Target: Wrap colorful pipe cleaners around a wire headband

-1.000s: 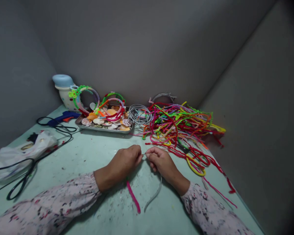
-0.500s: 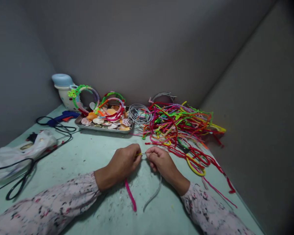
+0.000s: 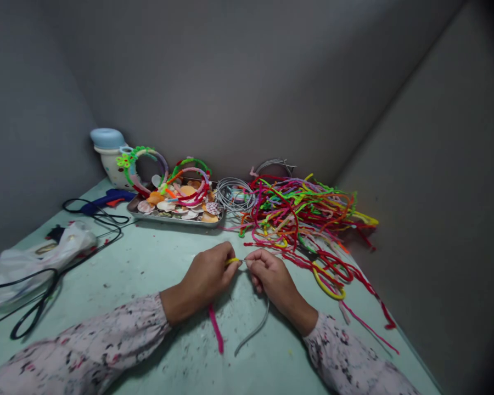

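grey walls (image 3: 230,82), angled corners | pale green tabletop (image 3: 135,263) | dim light

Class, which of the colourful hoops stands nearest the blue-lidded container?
The leftmost hoop: it has bright green flowers on its upper left, while the other hoops stand farther right.

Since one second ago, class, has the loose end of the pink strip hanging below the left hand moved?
Yes: judged against the metal tray, nearly unchanged in view, the pink strip has shifted left at its loose end.
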`<control>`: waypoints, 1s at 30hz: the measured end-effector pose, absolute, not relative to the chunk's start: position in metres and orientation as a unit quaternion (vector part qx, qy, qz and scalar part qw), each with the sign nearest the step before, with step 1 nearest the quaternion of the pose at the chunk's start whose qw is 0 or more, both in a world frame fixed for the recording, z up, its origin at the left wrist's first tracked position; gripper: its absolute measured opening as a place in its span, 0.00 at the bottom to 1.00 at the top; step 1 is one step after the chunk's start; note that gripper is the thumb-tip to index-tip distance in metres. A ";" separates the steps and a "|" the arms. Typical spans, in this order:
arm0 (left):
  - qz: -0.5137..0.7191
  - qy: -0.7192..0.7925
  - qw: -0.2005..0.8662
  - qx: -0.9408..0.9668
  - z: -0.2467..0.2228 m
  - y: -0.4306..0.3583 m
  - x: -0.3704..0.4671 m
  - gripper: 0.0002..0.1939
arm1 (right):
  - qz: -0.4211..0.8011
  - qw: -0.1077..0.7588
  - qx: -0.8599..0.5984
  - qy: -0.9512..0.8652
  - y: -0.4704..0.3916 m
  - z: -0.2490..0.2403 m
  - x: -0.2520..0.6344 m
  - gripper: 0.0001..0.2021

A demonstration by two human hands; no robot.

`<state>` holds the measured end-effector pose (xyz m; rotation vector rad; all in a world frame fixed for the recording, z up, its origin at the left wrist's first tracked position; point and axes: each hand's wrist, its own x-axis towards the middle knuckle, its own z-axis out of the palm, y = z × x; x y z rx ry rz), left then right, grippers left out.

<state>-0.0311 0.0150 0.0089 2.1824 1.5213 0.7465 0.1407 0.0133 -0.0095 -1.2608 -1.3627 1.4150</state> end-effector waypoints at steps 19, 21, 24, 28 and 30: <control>0.305 0.469 0.731 0.391 0.020 0.026 -0.029 0.11 | 0.543 0.406 -0.497 -0.542 0.012 -0.009 0.141 0.09; 0.310 0.465 0.726 0.400 0.019 0.026 -0.028 0.10 | 0.544 0.406 -0.494 -0.543 0.012 -0.010 0.141 0.09; 0.322 0.457 0.718 0.414 0.015 0.025 -0.029 0.09 | 0.545 0.405 -0.492 -0.544 0.011 -0.010 0.141 0.09; 0.340 0.450 0.703 0.433 0.010 0.025 -0.030 0.07 | 0.549 0.401 -0.492 -0.544 0.011 -0.009 0.141 0.09; 0.349 0.449 0.688 0.450 0.009 0.025 -0.030 0.07 | 0.551 0.399 -0.492 -0.543 0.012 -0.009 0.141 0.09</control>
